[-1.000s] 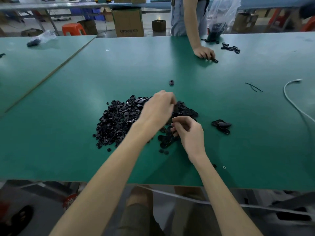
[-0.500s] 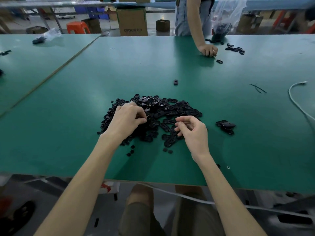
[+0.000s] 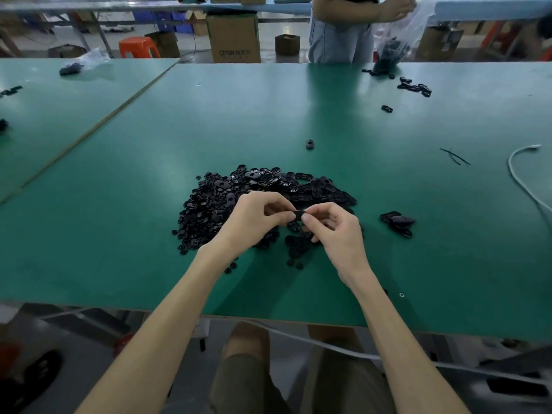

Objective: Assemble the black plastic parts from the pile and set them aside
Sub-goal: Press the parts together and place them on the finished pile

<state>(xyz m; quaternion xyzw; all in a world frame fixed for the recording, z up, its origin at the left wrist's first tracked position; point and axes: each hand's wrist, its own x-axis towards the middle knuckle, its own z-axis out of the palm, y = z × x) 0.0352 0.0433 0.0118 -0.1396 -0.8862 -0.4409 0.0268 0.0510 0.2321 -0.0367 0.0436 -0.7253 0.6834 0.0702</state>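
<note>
Left hand [image 3: 254, 222] and right hand [image 3: 334, 227] pinch one black part [image 3: 299, 215] above the pile [image 3: 239, 198]; green table [image 3: 119, 234] beneath.

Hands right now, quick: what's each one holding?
Left hand: pinching the small black part.
Right hand: pinching the same part, other end.

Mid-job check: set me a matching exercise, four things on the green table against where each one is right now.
Things:
1. held part
2. pile
3. small stack
4. white cable

Places:
A. near the right edge of the table
B. pinched between left hand and right hand
C. just right of the pile, apart from it
D. middle of the table, partly behind the hands

Pairs: 1-B, 2-D, 3-C, 4-A
</note>
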